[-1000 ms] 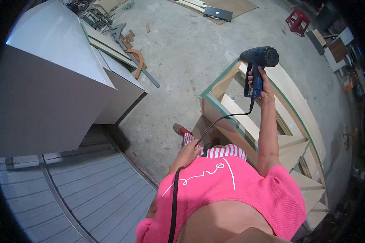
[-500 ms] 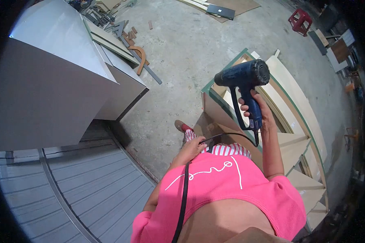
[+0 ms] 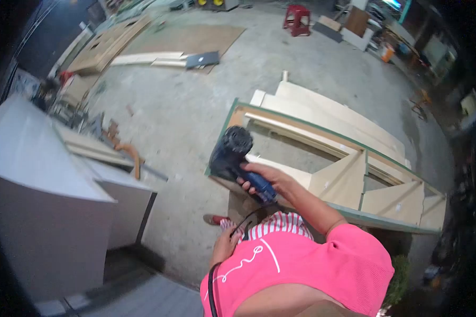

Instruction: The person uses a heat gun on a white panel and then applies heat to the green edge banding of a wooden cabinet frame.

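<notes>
A dark blue heat gun [image 3: 231, 150] is in my right hand [image 3: 272, 178], my fingers wrapped round its grip. Its round rear end faces up toward me, and the nozzle is hidden beneath. Under and beside it lies a pale wooden cabinet frame [image 3: 337, 182] with green edges and slanted inner panels. The gun overlaps the frame's near left corner in this view. From the base of the grip a black cord [image 3: 212, 290] runs to my left hand [image 3: 226, 244], which is closed on it close to my waist, then continues down along my shirt.
At left stand large white-and-grey panels [image 3: 47, 227], with a curved wooden piece [image 3: 136, 158] and scraps behind them. Boards and a dark panel [image 3: 202, 59] lie on the concrete floor farther back. A red stool [image 3: 297, 21] stands at the far side.
My view has swung up and to the right, showing more floor and the whole cabinet frame. The heat gun has moved left and lower in view and turned, its rear end now facing me.
</notes>
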### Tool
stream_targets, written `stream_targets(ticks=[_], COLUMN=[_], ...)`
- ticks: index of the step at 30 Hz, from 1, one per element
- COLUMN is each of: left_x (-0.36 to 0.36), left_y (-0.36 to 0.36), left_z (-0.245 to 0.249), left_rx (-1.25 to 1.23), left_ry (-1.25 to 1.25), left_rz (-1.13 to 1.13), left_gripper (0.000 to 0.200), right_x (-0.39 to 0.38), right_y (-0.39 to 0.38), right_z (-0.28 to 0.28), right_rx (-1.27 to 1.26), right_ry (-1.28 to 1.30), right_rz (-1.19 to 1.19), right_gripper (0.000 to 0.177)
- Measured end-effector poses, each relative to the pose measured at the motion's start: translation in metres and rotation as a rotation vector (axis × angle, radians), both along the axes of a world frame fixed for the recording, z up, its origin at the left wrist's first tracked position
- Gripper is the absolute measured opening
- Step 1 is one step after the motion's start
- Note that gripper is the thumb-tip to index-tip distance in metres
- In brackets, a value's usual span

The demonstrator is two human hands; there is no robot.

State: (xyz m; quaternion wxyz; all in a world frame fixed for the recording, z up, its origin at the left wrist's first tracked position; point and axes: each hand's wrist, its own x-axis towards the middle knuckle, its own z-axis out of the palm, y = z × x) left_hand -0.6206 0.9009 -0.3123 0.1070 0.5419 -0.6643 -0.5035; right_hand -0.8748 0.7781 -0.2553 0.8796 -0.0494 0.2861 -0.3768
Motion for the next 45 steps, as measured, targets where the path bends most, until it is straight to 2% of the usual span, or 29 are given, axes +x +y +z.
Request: stream_targets(ticks=[5,7,8,14,20,27,29,32,35,36,37,41,45], left_x=[-0.005,-0.008,-0.001,-0.011,-0.023,-0.054,-0.066,-0.071,-0.083,-0.077,-0.074,-0.063,-0.042], left_y=[-0.007,-0.009,-0.006,-0.021,-0.028,-0.031,-0.031,-0.022,-0.021,-0.024,-0.026,-0.04,-0.043], left_z=[-0.002,0.007,-0.027,-0.01,-0.018,0.0,0.018,-0.01,0.011,-0.011,-0.011,-0.007,-0.01], left_rx=[0.056,0.027,-0.057,0.111,0.032,0.053,-0.024,-0.053,-0.142,-0.036,-0.051,-0.051,-0.097], left_ry=[0.001,-0.097,-0.01,0.02,0.007,-0.047,-0.068,-0.037,-0.038,-0.061,-0.062,-0.068,-0.081], left_rz=[-0.003,-0.034,-0.022,-0.027,-0.07,-0.137,-0.18,-0.166,-0.268,-0.226,-0.241,-0.299,-0.437], left_gripper=[0.041,0.041,0.04,0.039,0.042,0.042,0.039,0.034,0.032,0.032,0.032,0.035,0.039], right_x=[0.001,0.002,0.001,-0.002,-0.003,-0.007,-0.008,-0.004,0.003,0.006,0.008,0.016,0.032], right_y=[0.003,0.003,0.003,0.004,0.004,0.004,0.007,0.006,0.017,0.021,0.023,0.033,0.042], right_z=[0.008,0.01,0.014,0.012,0.0,-0.005,0.001,-0.019,-0.024,-0.02,-0.01,-0.01,-0.018], right_rx=[-0.052,-0.029,-0.036,0.005,-0.03,0.012,-0.041,-0.132,-0.298,-0.334,-0.37,-0.402,-0.314], right_ry=[0.002,-0.05,-0.033,-0.072,-0.078,-0.055,0.049,0.167,0.215,0.25,0.285,0.269,0.296], right_rz=[-0.026,-0.042,-0.04,-0.063,-0.036,0.016,0.028,0.062,0.071,0.08,0.089,0.037,-0.067], right_gripper=[0.031,0.031,0.031,0.03,0.031,0.031,0.031,0.033,0.039,0.041,0.043,0.046,0.044])
